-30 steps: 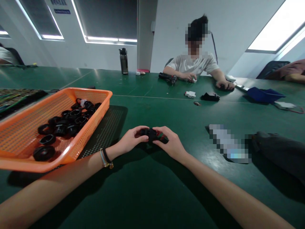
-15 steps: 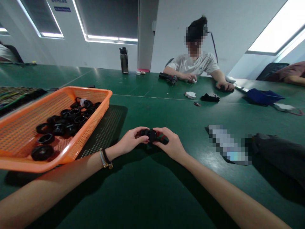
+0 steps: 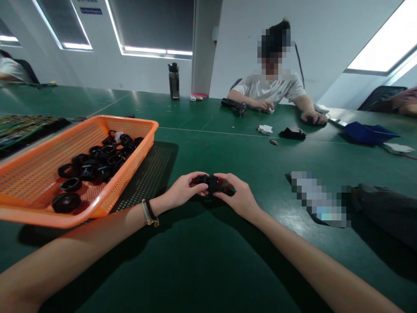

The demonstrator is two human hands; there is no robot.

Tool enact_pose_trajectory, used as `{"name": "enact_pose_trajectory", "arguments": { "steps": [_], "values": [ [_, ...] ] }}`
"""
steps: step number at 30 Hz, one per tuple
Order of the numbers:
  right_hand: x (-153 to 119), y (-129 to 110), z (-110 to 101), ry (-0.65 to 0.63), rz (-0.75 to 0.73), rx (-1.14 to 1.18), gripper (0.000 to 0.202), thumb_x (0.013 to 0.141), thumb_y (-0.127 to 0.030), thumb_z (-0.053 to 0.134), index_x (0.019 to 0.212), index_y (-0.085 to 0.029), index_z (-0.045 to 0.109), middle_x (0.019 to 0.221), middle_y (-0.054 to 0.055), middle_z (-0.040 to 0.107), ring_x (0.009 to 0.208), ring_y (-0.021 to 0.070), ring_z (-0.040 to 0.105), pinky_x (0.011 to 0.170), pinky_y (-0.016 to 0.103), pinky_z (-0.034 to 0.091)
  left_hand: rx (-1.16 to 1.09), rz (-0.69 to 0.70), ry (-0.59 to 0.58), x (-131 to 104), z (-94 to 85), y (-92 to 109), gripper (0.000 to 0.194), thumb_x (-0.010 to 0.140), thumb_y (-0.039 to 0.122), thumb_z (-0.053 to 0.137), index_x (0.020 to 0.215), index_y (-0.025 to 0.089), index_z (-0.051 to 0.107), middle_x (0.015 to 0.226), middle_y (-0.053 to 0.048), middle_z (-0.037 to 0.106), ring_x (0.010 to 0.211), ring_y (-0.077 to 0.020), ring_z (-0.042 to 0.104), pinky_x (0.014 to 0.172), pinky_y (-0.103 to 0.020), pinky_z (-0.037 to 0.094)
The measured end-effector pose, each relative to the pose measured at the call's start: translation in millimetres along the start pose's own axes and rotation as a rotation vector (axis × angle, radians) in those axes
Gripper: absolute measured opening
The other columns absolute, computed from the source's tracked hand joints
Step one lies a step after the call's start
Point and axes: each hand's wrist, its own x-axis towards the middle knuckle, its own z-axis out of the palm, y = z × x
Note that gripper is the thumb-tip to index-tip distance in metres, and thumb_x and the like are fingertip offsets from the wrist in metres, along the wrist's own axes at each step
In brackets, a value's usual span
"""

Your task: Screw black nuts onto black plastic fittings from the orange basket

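We grasp one black threaded fitting (image 3: 211,182) between left hand (image 3: 182,193) and right hand (image 3: 237,198); many fittings (image 3: 97,163) wait in the orange basket (image 3: 137,150).

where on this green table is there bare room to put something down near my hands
Bare green table lies between your two forearms, below the small black part that your left hand and right hand hold. More lies beyond the hands, up to the white line. The orange basket of black rings crowds the left; a dark cloth crowds the right.

Black part (image 3: 211,182) mostly behind fingers (image 3: 199,188)
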Motion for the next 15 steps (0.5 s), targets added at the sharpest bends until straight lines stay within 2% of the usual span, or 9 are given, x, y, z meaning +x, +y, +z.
{"name": "enact_pose_trajectory", "arguments": {
  "steps": [6,11,15],
  "values": [
    [-0.2,1.3,-0.2,-0.010,0.001,0.010,0.037,0.071,-0.017,0.065,0.107,-0.022,0.058,0.093,0.004,0.066,0.085,0.0197,0.063,0.074,0.035,0.052,-0.029,-0.006,0.009,-0.1,1.9,2.0,0.031,0.073,0.011,0.063,0.104,0.012,0.056,0.086,-0.001,0.065,0.066,-0.0089,0.063,0.071,-0.025,0.053],
    [-1.0,1.3,-0.2,-0.002,-0.016,0.047,0.036,0.072,-0.018,0.064,0.107,-0.023,0.057,0.093,0.004,0.066,0.084,0.0190,0.062,0.073,0.034,0.052,-0.032,-0.011,0.002,-1.6,3.8,4.8,0.029,0.073,0.009,0.061,0.102,0.012,0.056,0.080,0.001,0.063,0.062,-0.0066,0.061,0.066,-0.021,0.052],
    [-1.4,0.6,-1.1,0.008,-0.034,0.044,0.036,0.072,-0.017,0.063,0.107,-0.023,0.058,0.094,0.004,0.066,0.086,0.0190,0.062,0.075,0.034,0.052,-0.031,-0.001,-0.003,-2.0,3.8,4.1,0.030,0.073,0.010,0.061,0.103,0.011,0.056,0.079,0.001,0.064,0.066,-0.0081,0.062,0.066,-0.021,0.051]
  ]
}}
